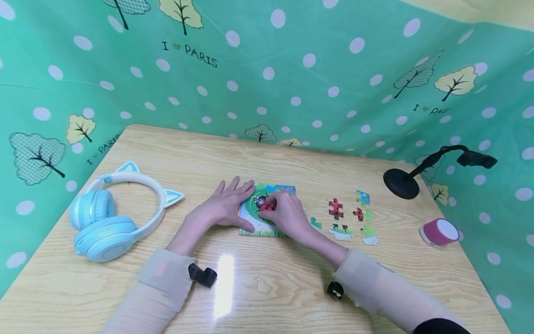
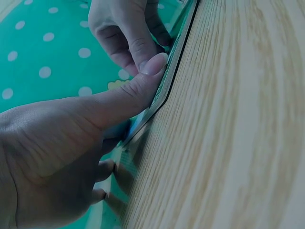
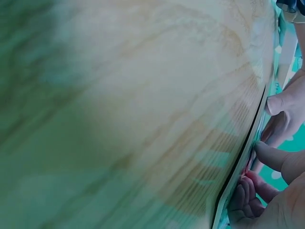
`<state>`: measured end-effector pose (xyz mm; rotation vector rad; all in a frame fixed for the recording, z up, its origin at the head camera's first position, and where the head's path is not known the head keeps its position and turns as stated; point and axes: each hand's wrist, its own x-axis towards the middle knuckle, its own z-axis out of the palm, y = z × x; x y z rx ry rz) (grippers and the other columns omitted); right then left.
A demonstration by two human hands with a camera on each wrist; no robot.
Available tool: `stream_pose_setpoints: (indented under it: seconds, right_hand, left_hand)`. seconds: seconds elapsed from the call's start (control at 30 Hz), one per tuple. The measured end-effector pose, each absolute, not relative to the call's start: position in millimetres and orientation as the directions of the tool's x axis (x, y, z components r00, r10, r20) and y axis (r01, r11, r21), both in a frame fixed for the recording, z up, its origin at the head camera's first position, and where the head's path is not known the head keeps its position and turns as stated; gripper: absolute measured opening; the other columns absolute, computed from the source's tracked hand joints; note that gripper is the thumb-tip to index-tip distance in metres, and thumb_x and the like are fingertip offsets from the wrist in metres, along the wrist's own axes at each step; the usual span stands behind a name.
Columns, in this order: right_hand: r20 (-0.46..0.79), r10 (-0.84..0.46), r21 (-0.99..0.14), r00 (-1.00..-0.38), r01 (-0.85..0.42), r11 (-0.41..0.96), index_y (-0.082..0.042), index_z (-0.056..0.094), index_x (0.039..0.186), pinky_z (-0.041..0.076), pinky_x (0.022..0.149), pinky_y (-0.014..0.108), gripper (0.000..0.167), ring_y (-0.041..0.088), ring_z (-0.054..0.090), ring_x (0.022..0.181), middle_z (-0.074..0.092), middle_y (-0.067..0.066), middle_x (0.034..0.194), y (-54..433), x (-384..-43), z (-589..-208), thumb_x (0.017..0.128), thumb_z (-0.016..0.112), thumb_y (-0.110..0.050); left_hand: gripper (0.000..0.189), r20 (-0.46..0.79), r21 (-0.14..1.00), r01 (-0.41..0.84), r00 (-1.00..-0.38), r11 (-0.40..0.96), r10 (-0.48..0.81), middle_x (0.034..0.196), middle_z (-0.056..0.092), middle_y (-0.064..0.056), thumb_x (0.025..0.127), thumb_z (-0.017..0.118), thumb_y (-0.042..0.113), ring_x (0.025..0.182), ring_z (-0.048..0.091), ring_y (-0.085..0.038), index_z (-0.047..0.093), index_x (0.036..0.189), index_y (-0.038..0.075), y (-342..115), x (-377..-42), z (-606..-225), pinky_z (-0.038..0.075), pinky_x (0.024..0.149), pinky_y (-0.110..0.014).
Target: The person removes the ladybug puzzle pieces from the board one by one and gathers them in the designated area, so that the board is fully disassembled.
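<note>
A jigsaw puzzle board (image 1: pixel 260 233) with a ladybug picture lies flat on the table. My left hand (image 1: pixel 225 204) rests at the board's left side, fingers spread and thumb along the near edge; the left wrist view shows that thumb (image 2: pixel 138 90) at the rim. Over the middle of the board, my right hand (image 1: pixel 292 215) pinches a red ladybug puzzle piece (image 1: pixel 267 207) between thumb and fingertips. A sliver of red shows by those fingers (image 3: pixel 257 183) in the right wrist view. The palm hides part of the board's right side.
Loose puzzle pieces lie right of the board, among them a red piece (image 1: pixel 335 208), a smaller red one (image 1: pixel 358 214) and a green-white one (image 1: pixel 341 233). Blue cat-ear headphones (image 1: pixel 106 236) sit at left. A black lamp (image 1: pixel 401 183) and a pink cup-shaped object (image 1: pixel 438 232) stand at right.
</note>
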<state>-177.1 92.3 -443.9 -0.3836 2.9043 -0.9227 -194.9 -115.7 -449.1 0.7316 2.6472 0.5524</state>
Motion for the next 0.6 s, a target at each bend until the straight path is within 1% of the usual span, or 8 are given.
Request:
stream_pose_setpoints:
  seconds: [0.2,0.6]
  right_hand:
    - [0.0,-0.24,-0.567,-0.971,-0.197,0.8,-0.008,0.077,0.091,0.046,0.056,0.022,0.024,0.01,0.057,0.066,0.07,-0.001,0.075,90.5,-177.5,-444.3,0.079,0.09,-0.024]
    - [-0.026,-0.216,-0.575,-0.976,-0.162,0.802,-0.008,0.077,0.091,0.047,0.057,0.023,0.028,0.01,0.059,0.064,0.07,-0.001,0.075,88.6,-178.3,-443.9,0.077,0.092,-0.028]
  left_hand:
    - [0.119,-0.222,0.45,0.41,-0.809,0.793,0.544,0.175,0.013,-0.004,0.074,0.082,0.065,0.162,0.001,-0.041,0.023,0.165,0.014,-114.7,-195.0,-450.7,0.0,0.129,-0.067]
    - [0.119,-0.224,0.464,0.398,-0.812,0.792,0.539,0.176,0.011,-0.002,0.074,0.083,0.064,0.162,-0.002,-0.039,0.023,0.165,0.015,-115.7,-194.9,-452.0,-0.002,0.13,-0.065]
